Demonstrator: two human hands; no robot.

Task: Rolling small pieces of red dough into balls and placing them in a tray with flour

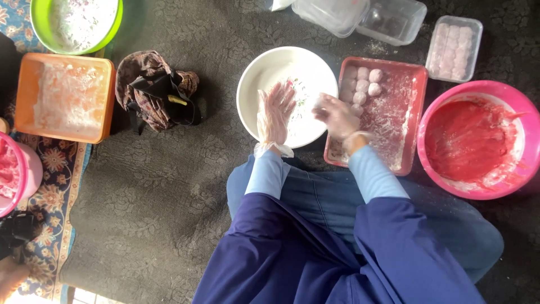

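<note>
Both my hands wear thin clear gloves dusted with flour. My left hand (275,114) is flat and open, fingers spread, over the white plate (264,70). My right hand (337,117) is curled at the plate's right edge, beside the red tray (413,112); it seems to pinch a small pale piece, but blur hides it. Several pale pink dough balls (364,85) lie in the tray's floured upper left corner. A pink bowl (509,98) of red paste stands to the right of the tray.
A clear lidded box (454,48) of pink balls and empty clear containers (360,16) sit at the top. To the left are an orange floured tray (64,98), a green bowl (76,22), a brown cloth bag (154,90) and a pink container (17,171). A dark mat covers the floor.
</note>
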